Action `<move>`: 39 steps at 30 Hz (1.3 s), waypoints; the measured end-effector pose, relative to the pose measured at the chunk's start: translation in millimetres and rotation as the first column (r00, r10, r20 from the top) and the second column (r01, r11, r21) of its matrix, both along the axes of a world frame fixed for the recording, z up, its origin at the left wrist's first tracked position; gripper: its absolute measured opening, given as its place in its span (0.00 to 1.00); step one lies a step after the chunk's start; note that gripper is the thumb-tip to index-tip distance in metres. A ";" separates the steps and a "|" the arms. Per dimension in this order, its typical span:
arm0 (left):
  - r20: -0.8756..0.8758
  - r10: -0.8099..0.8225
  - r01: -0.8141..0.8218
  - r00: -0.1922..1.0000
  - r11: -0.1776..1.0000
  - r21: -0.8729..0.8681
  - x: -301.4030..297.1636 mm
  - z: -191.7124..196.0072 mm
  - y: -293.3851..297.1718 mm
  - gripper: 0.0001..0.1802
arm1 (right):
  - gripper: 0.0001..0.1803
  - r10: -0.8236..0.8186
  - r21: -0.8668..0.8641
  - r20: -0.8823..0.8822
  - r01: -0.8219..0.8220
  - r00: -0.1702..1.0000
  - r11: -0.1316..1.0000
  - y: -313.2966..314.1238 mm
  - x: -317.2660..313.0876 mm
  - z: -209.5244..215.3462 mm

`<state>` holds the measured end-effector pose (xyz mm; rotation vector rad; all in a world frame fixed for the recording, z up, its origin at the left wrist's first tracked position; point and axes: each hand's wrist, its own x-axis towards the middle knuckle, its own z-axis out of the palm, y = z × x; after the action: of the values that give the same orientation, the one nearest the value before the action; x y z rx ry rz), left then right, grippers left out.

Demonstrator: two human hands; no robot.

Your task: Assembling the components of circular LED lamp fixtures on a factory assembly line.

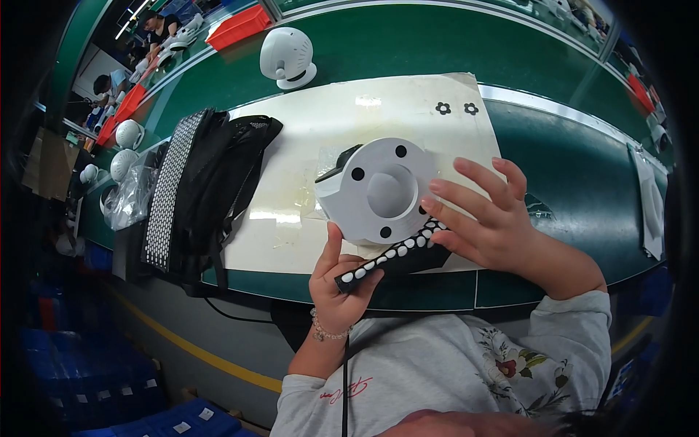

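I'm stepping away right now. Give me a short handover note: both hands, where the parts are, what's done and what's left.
Left hand: grips the black strip of white dots at its near end.
Right hand: fingers on the strip's far end, against the white round housing.
Housing lies base up on the cream mat, four dark holes open.
Done: no dot visibly fitted.
Left: seemingly all four holes. Spare strips lie left on the mat's edge.

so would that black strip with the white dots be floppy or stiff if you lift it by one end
Probably fairly stiff: the strip stays straight while the left hand grips only its lower end, with the right hand at the other. It looks thin, so likely light. The dots seem stuck on and might peel off.
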<state>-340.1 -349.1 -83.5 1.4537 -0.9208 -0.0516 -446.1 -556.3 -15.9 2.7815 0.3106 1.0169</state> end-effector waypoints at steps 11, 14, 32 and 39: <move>0.117 0.020 -0.025 0.993 0.999 0.043 -2.6 10.6 -0.8 0.11 | 0.23 0.571 0.912 -0.147 0.334 0.808 -0.238 -1.1 32.3 0.3; 0.182 -0.030 0.020 0.983 0.998 0.059 2.8 6.1 0.6 0.13 | 0.22 0.508 0.839 0.102 0.200 0.855 -0.506 -31.6 45.6 1.2; 0.081 -0.063 0.059 0.995 0.997 0.058 -0.1 10.4 -0.2 0.11 | 0.12 -0.877 0.143 -0.280 0.921 0.390 0.363 -266.0 72.8 -79.5; 0.023 -0.072 0.072 0.997 0.997 -0.013 -1.7 10.8 -2.4 0.10 | 0.12 -0.598 0.375 0.031 0.545 0.801 0.750 -227.3 79.6 -68.0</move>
<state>-341.9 -351.5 -72.7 1.4103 -0.9899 -0.0818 -366.6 -783.6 -83.9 2.7513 -0.7879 1.1762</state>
